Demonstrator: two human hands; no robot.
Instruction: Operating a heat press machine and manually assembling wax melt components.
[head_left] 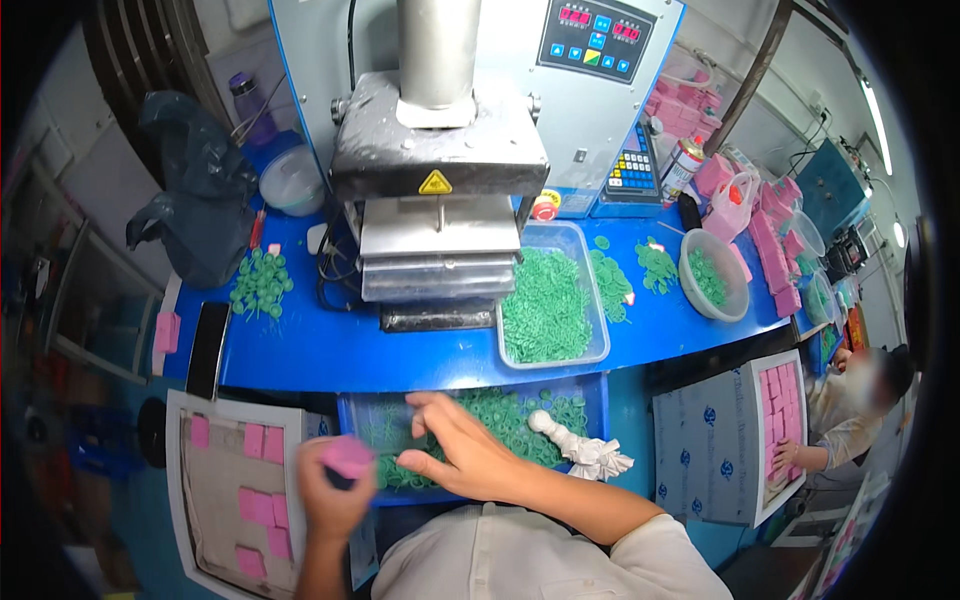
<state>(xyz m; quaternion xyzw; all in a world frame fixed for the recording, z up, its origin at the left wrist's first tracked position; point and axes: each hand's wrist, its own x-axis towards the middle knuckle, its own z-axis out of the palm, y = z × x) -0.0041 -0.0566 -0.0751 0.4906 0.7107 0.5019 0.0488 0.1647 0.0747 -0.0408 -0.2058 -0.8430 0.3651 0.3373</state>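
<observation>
In the blue tray and clear tub lie loose green pieces.

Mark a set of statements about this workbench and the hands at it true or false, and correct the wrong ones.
1. The left hand holds a small, blurred pink piece. True.
2. The right hand is over the blue rectangular plastic tray. True.
3. The clear rectangular plastic bin is full of pink blocks. False: the bin holds small green pieces.
4. The yellow triangular label is on a white wall. False: the label is on the silver metal press.
5. At the far right, another person's hand is at pink rectangular blocks. True.
</observation>
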